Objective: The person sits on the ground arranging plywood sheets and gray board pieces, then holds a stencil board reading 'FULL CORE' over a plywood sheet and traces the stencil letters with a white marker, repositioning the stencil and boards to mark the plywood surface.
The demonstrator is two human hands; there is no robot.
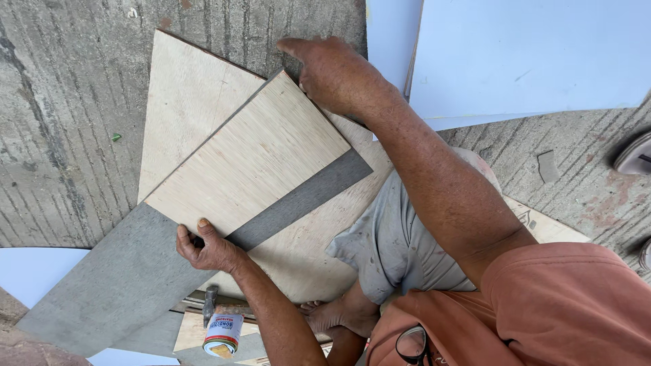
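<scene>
Head view, looking down at a person seated on a grooved concrete floor point(61, 135).

Left hand point(207, 247): near lower corner of a rectangular plywood piece point(251, 159). Thumb lies flat on top of the wood at the edge, other fingers curl under it; hand is closed on the corner in a pinch grip. Forearm runs down and to the right toward the body, wrist slightly bent.

Right hand point(332, 71): at the opposite far corner of the same plywood piece, palm down, fingers bent over the edge, knuckles up. Whether the fingers wrap under the board cannot be told; contact with the corner is plain. Arm extended nearly straight, crossing diagonally from the orange-sleeved shoulder.

Plywood piece: lies skewed on top of a grey sheet point(129, 278), which shows as a dark strip along its near long edge. Both rest on a larger plywood board point(186, 102).

Nearby: hammer point(210, 301) and a glue can point(222, 333) just below the left hand; pale blue boards point(529, 54) at upper right.
</scene>
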